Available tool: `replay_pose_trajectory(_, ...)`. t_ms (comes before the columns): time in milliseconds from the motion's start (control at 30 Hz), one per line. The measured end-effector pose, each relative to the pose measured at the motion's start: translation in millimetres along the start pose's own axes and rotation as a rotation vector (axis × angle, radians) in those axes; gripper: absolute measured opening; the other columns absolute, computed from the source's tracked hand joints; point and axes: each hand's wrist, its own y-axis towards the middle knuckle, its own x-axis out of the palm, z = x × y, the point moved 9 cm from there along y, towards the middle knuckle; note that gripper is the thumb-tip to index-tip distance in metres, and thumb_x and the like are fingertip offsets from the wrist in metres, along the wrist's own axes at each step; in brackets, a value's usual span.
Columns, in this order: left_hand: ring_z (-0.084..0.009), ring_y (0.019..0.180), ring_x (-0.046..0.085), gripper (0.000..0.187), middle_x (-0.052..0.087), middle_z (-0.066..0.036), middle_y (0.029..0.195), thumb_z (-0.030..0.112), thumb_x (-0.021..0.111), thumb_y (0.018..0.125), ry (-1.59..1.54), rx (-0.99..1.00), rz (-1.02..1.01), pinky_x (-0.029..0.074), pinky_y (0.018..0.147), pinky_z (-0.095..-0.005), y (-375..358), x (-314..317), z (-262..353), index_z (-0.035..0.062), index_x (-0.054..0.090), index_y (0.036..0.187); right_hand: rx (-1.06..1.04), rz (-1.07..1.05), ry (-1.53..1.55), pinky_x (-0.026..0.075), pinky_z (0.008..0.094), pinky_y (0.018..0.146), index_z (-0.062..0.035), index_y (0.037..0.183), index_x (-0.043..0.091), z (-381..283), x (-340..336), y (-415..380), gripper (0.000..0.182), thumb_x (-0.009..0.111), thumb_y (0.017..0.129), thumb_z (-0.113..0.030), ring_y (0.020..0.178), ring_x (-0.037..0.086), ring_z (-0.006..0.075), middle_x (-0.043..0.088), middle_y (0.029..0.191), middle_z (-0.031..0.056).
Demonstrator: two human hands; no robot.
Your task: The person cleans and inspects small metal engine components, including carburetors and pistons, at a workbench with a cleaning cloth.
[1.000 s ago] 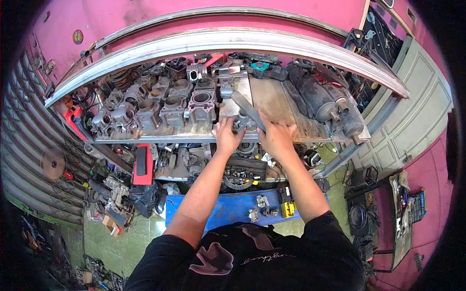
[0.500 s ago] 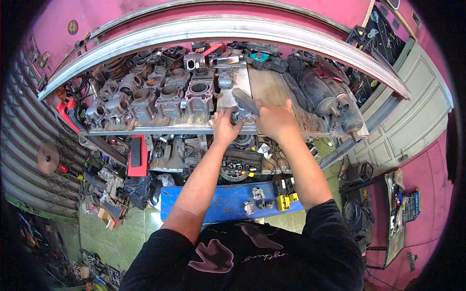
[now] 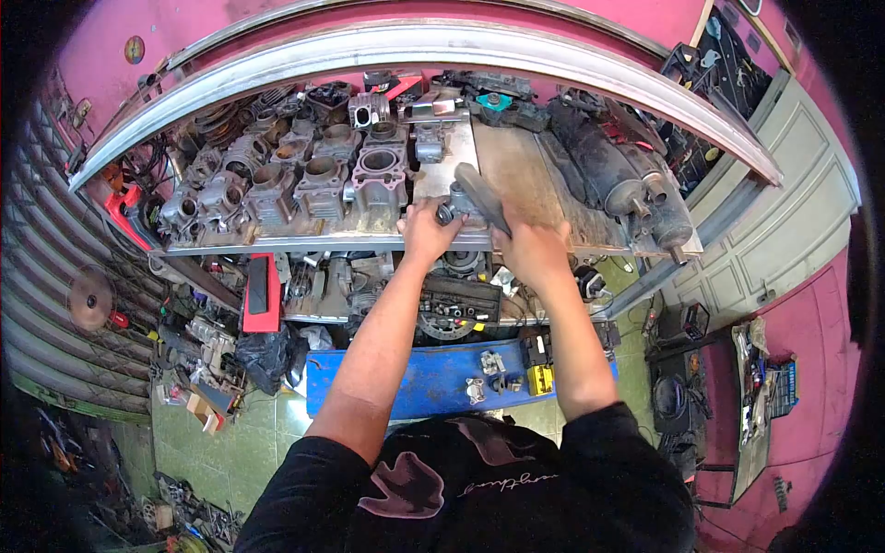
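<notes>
My left hand [image 3: 427, 232] is closed around a small grey metal engine part [image 3: 467, 205] at the shelf's front edge, with a dark round opening facing the fingers. My right hand [image 3: 535, 249] grips a long, flat grey bar-shaped tool [image 3: 479, 192], whose exact kind I cannot make out. The bar slants up and to the left over the metal part; whether they touch is hidden. Left of my hands stands an engine cylinder block [image 3: 379, 164] with a round bore. Behind them sits a smaller metal part [image 3: 429, 146].
More used cylinder blocks [image 3: 267, 184] crowd the shelf's left side. Dark mufflers [image 3: 613, 170] lie at the right. A metal beam [image 3: 424, 48] spans above. Below are a parts tray [image 3: 461, 300] and a blue bench [image 3: 396, 369] with small castings and a yellow box [image 3: 540, 380].
My right hand has moved slightly down and right, drawing the bar with it and uncovering more of the metal part. My left hand stays nearly in place. The view has shifted a little.
</notes>
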Motion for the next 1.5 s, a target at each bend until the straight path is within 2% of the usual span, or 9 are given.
replay_pose_trajectory(433, -0.0323, 0.115, 0.057, 0.052, 0.065, -0.009, 0.119, 0.045, 0.079, 0.078, 0.066, -0.024, 0.020, 0.039, 0.094, -0.0523, 1.6, -4.0, 3.9, 0.0138, 0.071, 0.119, 0.195, 0.021, 0.069, 0.034, 0.0562, 0.095, -0.0083, 0.151, 0.041, -5.0, 23.9, -21.2, 0.060, 0.051, 0.100, -0.039, 0.099, 0.070, 0.0402, 0.074, 0.099, 0.0231)
replay_pose_trajectory(633, -0.0326, 0.112, 0.058, 0.050, 0.066, -0.007, 0.118, 0.045, 0.079, 0.079, 0.091, -0.004, 0.043, 0.038, 0.094, -0.0521, -1.6, -6.0, 6.3, 0.0166, 0.071, 0.119, 0.115, 0.335, 0.186, 0.030, 0.0592, 0.109, -0.0125, 0.148, 0.049, 29.5, -0.8, -35.7, 0.056, 0.052, 0.100, -0.041, 0.121, 0.063, 0.0398, 0.067, 0.123, 0.0250)
replay_pose_trajectory(767, -0.0317, 0.113, 0.058, 0.051, 0.066, -0.007, 0.118, 0.047, 0.079, 0.080, 0.063, 0.004, 0.039, 0.038, 0.094, -0.0519, -0.5, -1.5, 2.2, 0.0169, 0.071, 0.120, 0.252, 0.022, 0.300, 0.031, 0.0617, 0.107, -0.0097, 0.143, 0.051, 43.9, 27.7, 41.7, 0.056, 0.048, 0.101, -0.045, 0.118, 0.063, 0.0427, 0.068, 0.119, 0.0272)
replay_pose_trajectory(1100, -0.0314, 0.115, 0.057, 0.055, 0.065, -0.008, 0.119, 0.048, 0.078, 0.079, 0.083, -0.027, 0.032, 0.038, 0.095, -0.0527, 1.3, -1.1, 1.6, 0.0139, 0.071, 0.121, 0.264, -0.112, 0.288, 0.030, 0.0588, 0.110, -0.0095, 0.147, 0.049, 39.5, 37.0, -56.2, 0.059, 0.049, 0.101, -0.047, 0.126, 0.058, 0.0426, 0.063, 0.131, 0.0263)
replay_pose_trajectory(1167, -0.0315, 0.115, 0.057, 0.055, 0.065, -0.008, 0.119, 0.048, 0.078, 0.079, 0.082, -0.017, 0.033, 0.039, 0.095, -0.0531, 1.5, 1.7, -3.5, 0.0139, 0.071, 0.121, 0.233, 0.299, 0.307, 0.032, 0.0626, 0.103, -0.0125, 0.149, 0.045, 49.1, 27.7, -26.0, 0.057, 0.049, 0.101, -0.042, 0.109, 0.067, 0.0443, 0.071, 0.111, 0.0279)
replay_pose_trajectory(1200, -0.0316, 0.115, 0.057, 0.055, 0.065, -0.008, 0.119, 0.048, 0.078, 0.079, 0.074, -0.003, 0.044, 0.039, 0.094, -0.0535, 2.7, 2.1, -3.3, 0.0139, 0.071, 0.121, 0.352, 0.096, 0.294, 0.034, 0.0625, 0.100, -0.0107, 0.150, 0.043, 42.9, 24.9, -10.3, 0.058, 0.048, 0.101, -0.042, 0.104, 0.068, 0.0451, 0.072, 0.105, 0.0286)
replay_pose_trajectory(1300, -0.0318, 0.115, 0.057, 0.055, 0.066, -0.009, 0.119, 0.049, 0.078, 0.078, 0.077, 0.008, 0.069, 0.039, 0.095, -0.0541, 1.7, 0.3, -1.8, 0.0149, 0.071, 0.121, 0.309, 0.132, 0.273, 0.035, 0.0620, 0.098, -0.0069, 0.150, 0.043, 20.1, 56.1, 15.4, 0.060, 0.047, 0.101, -0.042, 0.100, 0.069, 0.0440, 0.072, 0.099, 0.0279)
replay_pose_trajectory(1367, -0.0319, 0.116, 0.057, 0.055, 0.066, -0.009, 0.119, 0.049, 0.078, 0.078, 0.082, -0.006, 0.053, 0.039, 0.096, -0.0545, 1.9, -3.9, 3.3, 0.0154, 0.071, 0.121, 0.175, 0.479, 0.030, 0.036, 0.0567, 0.091, -0.0005, 0.149, 0.042, 1.2, 65.8, -7.2, 0.064, 0.056, 0.098, -0.035, 0.084, 0.070, 0.0408, 0.074, 0.086, 0.0212)
replay_pose_trajectory(1500, -0.0322, 0.117, 0.057, 0.056, 0.065, -0.009, 0.123, 0.051, 0.078, 0.079, 0.084, -0.012, 0.010, 0.039, 0.096, -0.0557, 3.6, 3.8, -6.7, 0.0170, 0.070, 0.123, 0.221, 0.269, 0.074, 0.035, 0.0507, 0.083, -0.0005, 0.149, 0.042, 3.4, 78.7, -72.2, 0.065, 0.061, 0.095, -0.032, 0.072, 0.067, 0.0370, 0.072, 0.078, 0.0176)
